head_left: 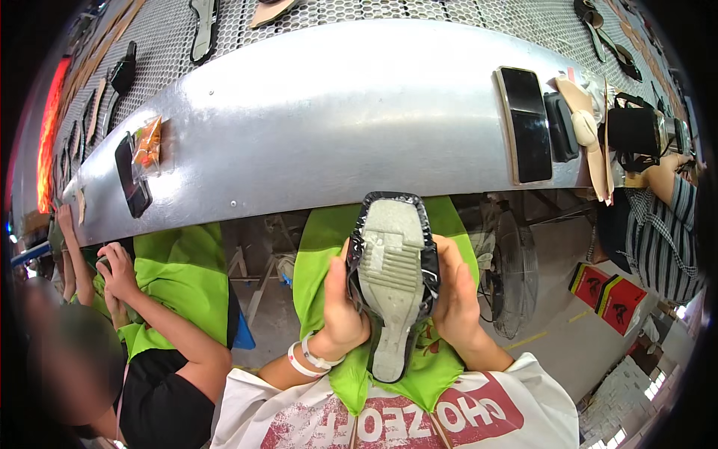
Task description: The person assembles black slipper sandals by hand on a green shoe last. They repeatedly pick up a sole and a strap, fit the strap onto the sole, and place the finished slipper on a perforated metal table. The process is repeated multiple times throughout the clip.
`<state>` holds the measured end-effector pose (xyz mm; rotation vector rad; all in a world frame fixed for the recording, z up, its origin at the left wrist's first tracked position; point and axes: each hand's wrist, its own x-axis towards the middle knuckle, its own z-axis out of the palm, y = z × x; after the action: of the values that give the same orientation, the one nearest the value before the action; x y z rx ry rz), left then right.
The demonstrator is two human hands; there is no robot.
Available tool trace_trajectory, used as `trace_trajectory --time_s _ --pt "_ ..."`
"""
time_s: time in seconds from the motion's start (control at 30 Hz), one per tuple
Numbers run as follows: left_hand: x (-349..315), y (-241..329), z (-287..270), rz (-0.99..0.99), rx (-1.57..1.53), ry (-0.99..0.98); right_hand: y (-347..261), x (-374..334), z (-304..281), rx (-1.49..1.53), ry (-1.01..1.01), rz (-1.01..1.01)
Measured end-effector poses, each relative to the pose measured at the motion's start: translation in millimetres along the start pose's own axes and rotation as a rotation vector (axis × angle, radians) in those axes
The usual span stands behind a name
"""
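From my remote seat I see the upturned shoe (390, 284) at lower centre, its pale sole facing me, held between the cupped left hand (345, 310) and right hand (456, 299); the shoe hides some fingertips. I'd keep pressure light and even on both sides so it doesn't twist. Above, a shiny metal table (336, 112) spans the frame, mesh (426, 10) along the top edge; a fan (516, 273) stands centre right.
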<state>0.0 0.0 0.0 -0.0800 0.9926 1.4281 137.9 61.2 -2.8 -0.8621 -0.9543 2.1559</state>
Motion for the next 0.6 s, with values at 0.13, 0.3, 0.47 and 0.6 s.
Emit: trace_trajectory --time_s 0.13,0.3,0.47,0.6 --pt "-6.6 -1.4 3.5 0.173 0.249 -0.03 -20.7 -4.5 23.6 0.0 0.113 0.118" --pt "-8.1 -2.2 11.1 0.347 0.533 0.023 -29.9 -7.8 17.9 -0.391 0.074 0.051" --pt "-3.8 3.6 14.7 0.151 0.093 -0.066 -28.3 -4.2 16.6 0.087 0.09 0.175" --pt "-6.5 -7.2 6.2 0.239 0.401 -0.029 -20.0 -12.4 16.7 -0.148 0.109 0.092"
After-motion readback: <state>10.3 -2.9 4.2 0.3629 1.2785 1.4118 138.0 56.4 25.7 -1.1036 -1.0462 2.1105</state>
